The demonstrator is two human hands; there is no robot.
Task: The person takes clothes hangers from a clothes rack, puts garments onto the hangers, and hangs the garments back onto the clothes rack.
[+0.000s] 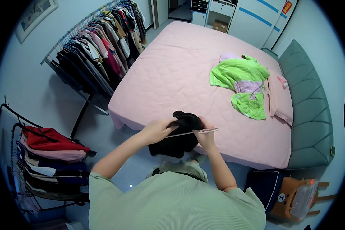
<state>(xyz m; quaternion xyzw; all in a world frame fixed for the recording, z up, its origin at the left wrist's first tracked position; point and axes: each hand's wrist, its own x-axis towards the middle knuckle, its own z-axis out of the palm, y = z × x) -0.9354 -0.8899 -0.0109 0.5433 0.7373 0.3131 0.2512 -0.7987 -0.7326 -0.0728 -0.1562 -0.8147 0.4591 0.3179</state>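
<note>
A black garment (174,145) hangs in front of my body, bunched at its top, near the edge of the bed. My left hand (156,131) grips the bunched cloth from the left side. On the other side, my right hand (206,134) is closed around a light-coloured hanger (209,131), close against the black cloth. Part of the hanger runs across the garment between my two hands. The fingers of my left hand are partly hidden by the cloth.
Beyond my hands is a bed (168,73) with a crumpled green garment (241,78) and a pillow (281,96). Clothes racks stand at left, one far (74,28), one near (12,153). A brown bear-shaped stool (285,195) is at lower right.
</note>
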